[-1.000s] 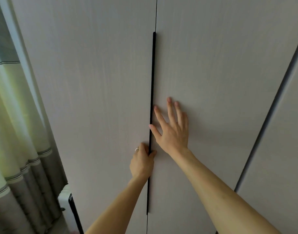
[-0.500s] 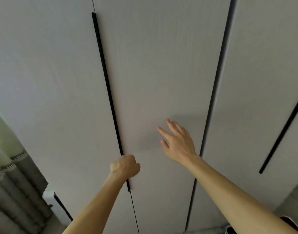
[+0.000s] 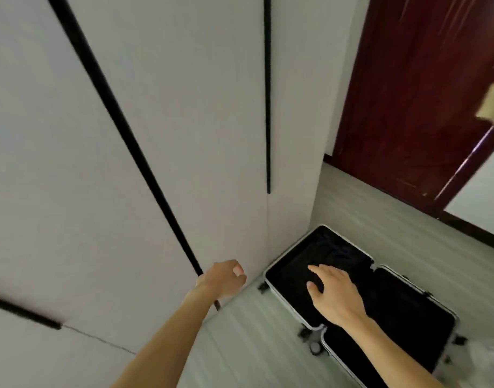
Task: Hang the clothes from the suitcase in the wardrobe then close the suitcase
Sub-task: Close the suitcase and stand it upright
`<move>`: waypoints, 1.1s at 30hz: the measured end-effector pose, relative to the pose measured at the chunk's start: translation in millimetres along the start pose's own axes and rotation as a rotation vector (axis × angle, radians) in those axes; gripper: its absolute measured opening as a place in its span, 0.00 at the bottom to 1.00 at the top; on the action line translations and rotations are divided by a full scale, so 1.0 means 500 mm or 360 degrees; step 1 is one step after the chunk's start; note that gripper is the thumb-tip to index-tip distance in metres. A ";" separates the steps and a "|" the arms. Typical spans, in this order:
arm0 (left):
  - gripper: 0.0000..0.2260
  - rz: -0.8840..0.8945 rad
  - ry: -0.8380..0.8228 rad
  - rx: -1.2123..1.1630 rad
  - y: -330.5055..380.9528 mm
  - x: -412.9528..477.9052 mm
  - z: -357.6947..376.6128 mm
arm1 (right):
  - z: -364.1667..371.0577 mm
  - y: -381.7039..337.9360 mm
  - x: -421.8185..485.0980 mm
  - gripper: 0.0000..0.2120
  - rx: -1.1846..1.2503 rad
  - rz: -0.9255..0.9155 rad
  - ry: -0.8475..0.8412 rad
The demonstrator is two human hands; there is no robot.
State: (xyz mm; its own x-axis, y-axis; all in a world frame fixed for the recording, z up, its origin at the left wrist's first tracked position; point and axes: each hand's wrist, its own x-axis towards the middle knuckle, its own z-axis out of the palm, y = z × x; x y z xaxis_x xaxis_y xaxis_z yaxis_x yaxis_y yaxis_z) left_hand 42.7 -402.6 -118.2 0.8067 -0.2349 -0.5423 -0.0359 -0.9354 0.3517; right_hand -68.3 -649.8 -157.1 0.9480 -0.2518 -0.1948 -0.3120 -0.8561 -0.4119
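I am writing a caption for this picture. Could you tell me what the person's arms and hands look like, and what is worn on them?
Both forearms are bare, with no sleeve in view. The left hand and the right hand wear no gloves, and no watch or bracelet shows at either wrist. The picture is too blurred to tell about rings.

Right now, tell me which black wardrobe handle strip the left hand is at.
The long slanted strip: the left hand is closed at its lower end. The vertical strip and short lower-left strip stand apart.
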 end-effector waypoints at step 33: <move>0.34 -0.0448 -0.0273 0.0015 0.095 1.170 0.847 | 0.792 0.814 0.563 0.36 0.0418 0.1293 -0.0427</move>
State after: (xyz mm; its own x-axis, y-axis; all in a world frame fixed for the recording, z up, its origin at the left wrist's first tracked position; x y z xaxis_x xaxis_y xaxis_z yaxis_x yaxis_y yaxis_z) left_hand 263.3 -696.1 -742.0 0.6747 -0.0070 -0.7381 0.1681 -0.9722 0.1628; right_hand 46.3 -890.3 -732.3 0.3915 -0.5933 -0.7034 -0.9164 -0.3203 -0.2399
